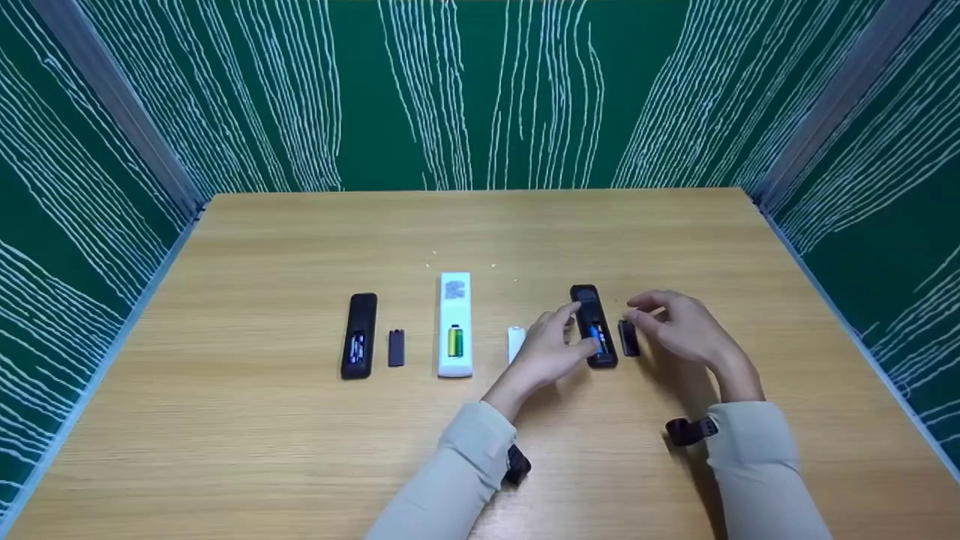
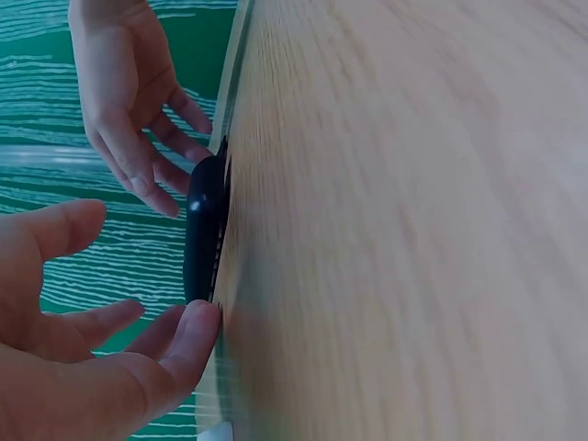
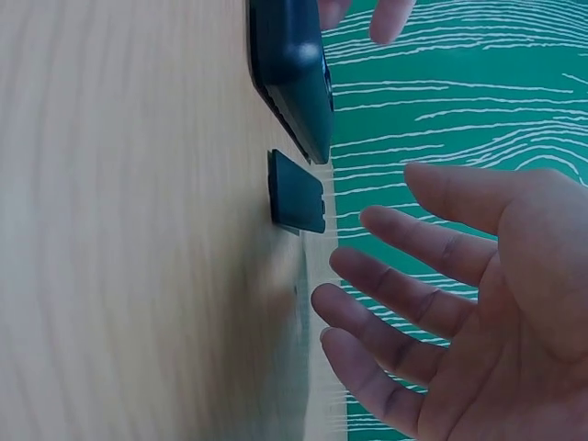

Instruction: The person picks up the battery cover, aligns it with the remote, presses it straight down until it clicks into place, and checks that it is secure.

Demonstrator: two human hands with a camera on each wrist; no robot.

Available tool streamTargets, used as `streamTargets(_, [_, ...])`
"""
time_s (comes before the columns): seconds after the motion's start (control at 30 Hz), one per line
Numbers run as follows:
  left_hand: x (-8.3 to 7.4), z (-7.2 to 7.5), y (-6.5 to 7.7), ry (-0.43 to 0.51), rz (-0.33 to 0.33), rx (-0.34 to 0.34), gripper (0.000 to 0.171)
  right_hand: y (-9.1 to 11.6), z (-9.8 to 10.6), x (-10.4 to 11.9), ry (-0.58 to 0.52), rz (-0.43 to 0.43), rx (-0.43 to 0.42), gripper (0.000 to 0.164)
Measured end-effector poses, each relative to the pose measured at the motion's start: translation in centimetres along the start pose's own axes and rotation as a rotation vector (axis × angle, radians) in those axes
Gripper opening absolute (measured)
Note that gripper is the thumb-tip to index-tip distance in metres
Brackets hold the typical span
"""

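Note:
A black remote control (image 1: pixel 589 300) lies face down at the right, its battery bay uncovered with blue batteries (image 1: pixel 597 337) inside. My left hand (image 1: pixel 551 346) reaches in from its left side, fingers loosely bent and thumb over the lower part of the remote. Whether the fingertips touch it, I cannot tell. Just right of this remote lies its small black battery cover (image 1: pixel 628 338). Over the cover's right side hovers my right hand (image 1: pixel 682 326); in the right wrist view its fingers (image 3: pixel 395 294) are spread and relaxed, holding nothing, apart from the cover (image 3: pixel 297 195).
Another black remote (image 1: pixel 360 322) with batteries showing lies at the left, a dark cover (image 1: pixel 396 348) beside it. Between them is a white remote (image 1: pixel 454 360) with yellow-green batteries. A white cover (image 1: pixel 515 341) is partly hidden by the left hand. Green patterned panels (image 1: pixel 480 90) surround the wooden table (image 1: pixel 300 450).

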State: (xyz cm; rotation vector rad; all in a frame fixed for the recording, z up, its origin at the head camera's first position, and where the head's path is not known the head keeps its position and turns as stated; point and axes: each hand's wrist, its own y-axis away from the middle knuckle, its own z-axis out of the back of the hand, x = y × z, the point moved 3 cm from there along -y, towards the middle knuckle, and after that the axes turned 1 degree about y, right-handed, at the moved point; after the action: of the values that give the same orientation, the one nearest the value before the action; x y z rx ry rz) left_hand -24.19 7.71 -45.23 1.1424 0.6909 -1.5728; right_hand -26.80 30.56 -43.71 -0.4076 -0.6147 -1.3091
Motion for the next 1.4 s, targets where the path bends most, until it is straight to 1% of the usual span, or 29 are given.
streamTargets(0.23, [0.2, -0.6, -0.3, -0.005, 0.019, 0.009, 0.074, 0.0, -0.2, -0.1, 0.01, 0.002, 0.002, 0.046])
streamTargets(0.67, [0.2, -1.2, -0.6, -0.035, 0.069, 0.026, 0.076, 0.2, -0.5, -0.4, 0.019, 0.013, -0.005, 0.042])
streamTargets(0.83, [0.2, -1.2, -0.6, -0.063, 0.065, 0.034, 0.079, 0.0, -0.5, -0.3, 0.034, 0.021, -0.005, 0.04])
streamTargets(0.97, [0.1, -1.3, -0.5, -0.068, 0.063, 0.031, 0.081, -0.1, -0.5, -0.3, 0.049, 0.023, -0.003, 0.038])
streamTargets(1.1, [0.0, -1.4, -0.6, -0.074, 0.075, 0.022, 0.081, -0.1, -0.5, -0.2, 0.057, 0.024, -0.003, 0.038])
streamTargets(1.4, [-0.1, -1.6, -0.8, -0.102, 0.091, 0.0, 0.082, -0.1, -0.4, -0.3, 0.051, 0.025, -0.001, 0.036])
